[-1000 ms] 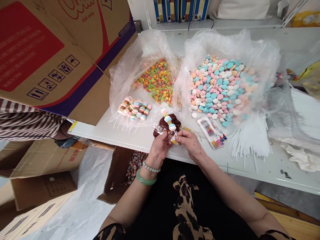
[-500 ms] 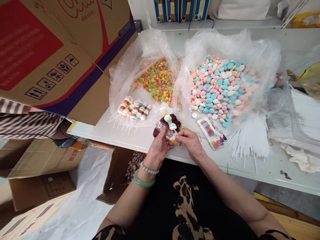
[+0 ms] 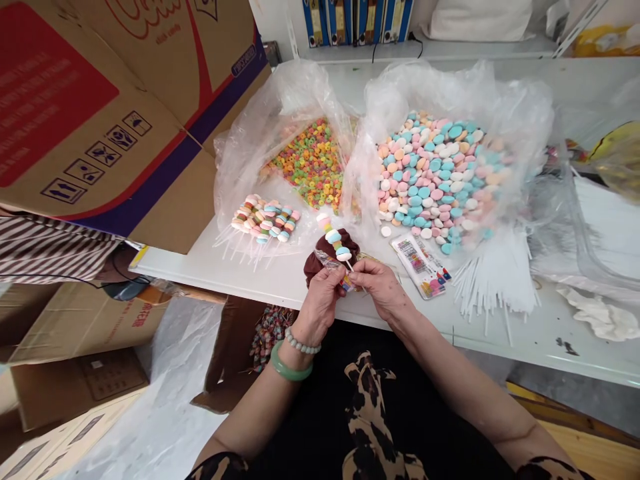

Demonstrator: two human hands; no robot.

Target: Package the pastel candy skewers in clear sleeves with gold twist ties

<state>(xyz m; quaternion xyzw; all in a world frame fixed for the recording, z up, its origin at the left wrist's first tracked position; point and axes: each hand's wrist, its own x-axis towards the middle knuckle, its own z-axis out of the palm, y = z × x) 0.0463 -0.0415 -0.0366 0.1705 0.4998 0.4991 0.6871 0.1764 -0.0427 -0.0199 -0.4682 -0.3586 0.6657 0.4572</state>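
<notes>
A candy skewer [image 3: 333, 237], with pastel and coloured sweets threaded on a white stick, stands tilted over the table's front edge. My right hand [image 3: 379, 288] is closed, its thumb and fingers pinching the bottom of that stick. Beside it, my left hand [image 3: 323, 297] is closed too, with its thumb tip close to the stick. A clear printed wrapper [image 3: 326, 257] shows behind my left fingers, which appear to grip it; most of it is hidden. Brown cloth [image 3: 314, 267] lies bunched just beyond both hands. Finished skewers [image 3: 265, 219] are piled to the left.
Behind are plastic bags of ring sweets [image 3: 315, 163] and pastel tablet sweets [image 3: 435, 173]. Printed wrappers [image 3: 420, 265] and a bundle of white sticks [image 3: 495, 280] lie to the right. A large carton [image 3: 165, 193] stands at left; an open box [image 3: 220, 360] is below the table edge.
My left hand has moved right, its thumb coming up against the stick beside my right fingers. The wrapper has shifted lower behind the hands. The skewer stays almost in place.
</notes>
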